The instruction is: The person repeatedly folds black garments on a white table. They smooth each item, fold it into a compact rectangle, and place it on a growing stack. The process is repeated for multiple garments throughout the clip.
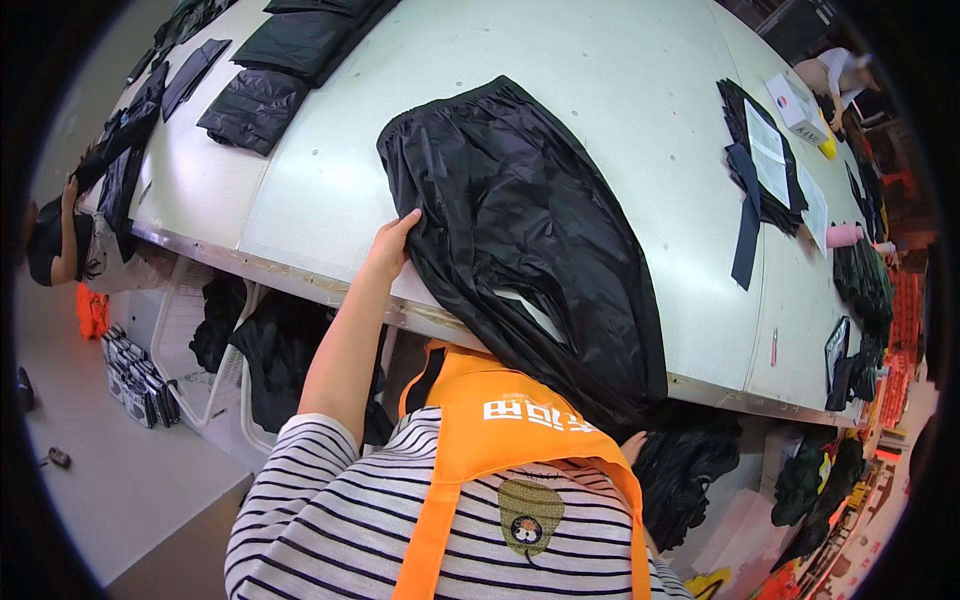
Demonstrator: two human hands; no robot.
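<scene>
Left hand point(391, 245) closely pinched glossy black elastic-waisted trousers point(490, 170) across flat white table point(640, 70)'s near edge; right hand point(634, 447) mostly hidden, grip untellable — arranging, seemingly; next move called for smoothing.

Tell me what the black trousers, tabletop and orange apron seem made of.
Black trousers: thin, slightly glossy synthetic, perhaps nylon; crisp creases catch the light.
Tabletop: smooth, pale satin sheet, laminate or painted metal, unclear which; it shows soft sheen and panel seams.
Orange apron: matte cloth, fibre unclear; it bends softly with little shine.
</scene>
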